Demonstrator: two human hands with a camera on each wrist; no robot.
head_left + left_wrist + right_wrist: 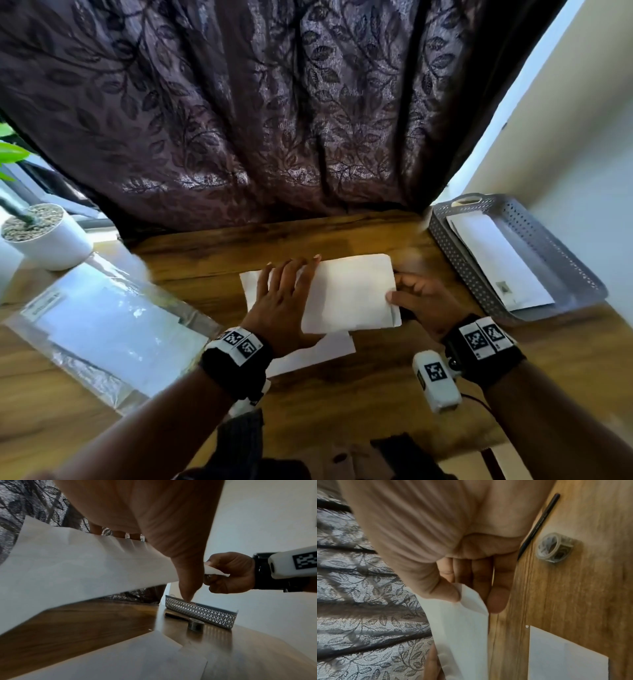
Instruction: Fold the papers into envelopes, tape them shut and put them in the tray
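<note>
On the wooden bench (pixel 342 394), nearest the person, a flat white sheet (pixel 318 353) is seen lying partly under the lifted folded paper (pixel 352 294). To the left, a clear plastic sleeve of white sheets (pixel 102 329) is laid; its label is too blurred to be read. The folded paper is held above the bench between both hands. The left hand (pixel 277 308) is spread flat with straight fingers over the paper's left part, the palm turned down. The paper's right edge is pinched by the right hand (pixel 424 301), thumb on top and curled fingers (pixel 496 601) beneath. Black bands with square black-and-white markers are worn on both wrists. Under the right hand, a dark pencil (pixel 539 524) and a roll of clear tape (pixel 554 547) are found lying on the bench, just beside each other; printing on the pencil cannot be read. Farther right, a grey perforated tray (pixel 459 257) is set, with white envelopes (pixel 496 260) inside, one bearing a small unreadable mark. At far left a white pot (pixel 51 240) with gravel stands, and a dark leaf-patterned curtain (pixel 274 120) hangs behind.
</note>
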